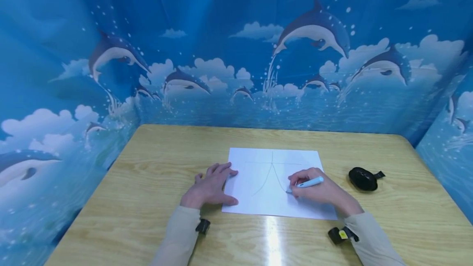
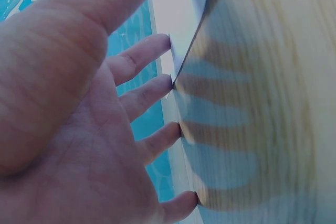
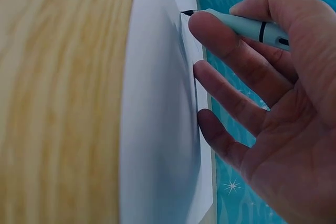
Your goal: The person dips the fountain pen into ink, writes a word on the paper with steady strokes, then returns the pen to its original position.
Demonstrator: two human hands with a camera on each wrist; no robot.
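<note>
A white sheet of paper [image 1: 258,200] lies on the wooden table, bearing a thin horizontal line, a short vertical line and two curves that spread downward from where they cross. My right hand [image 1: 314,186] pinches a light blue pen [image 1: 311,182] between thumb and fingers. In the right wrist view the pen's dark tip meets the paper, and the lower fingers [image 3: 226,93] rest at its surface. The left hand [image 1: 210,188] lies with spread fingers at the paper's left edge, thumb and forefinger on the sheet. Its other fingertips [image 2: 157,142] touch the tabletop in the left wrist view.
To the right of the paper sits a small black pouch-like object [image 1: 363,179] with a short tab. A blue curtain printed with dolphins [image 1: 221,52] hangs behind and beside the table [image 1: 148,200]. Black devices [image 1: 336,235] are strapped at both wrists.
</note>
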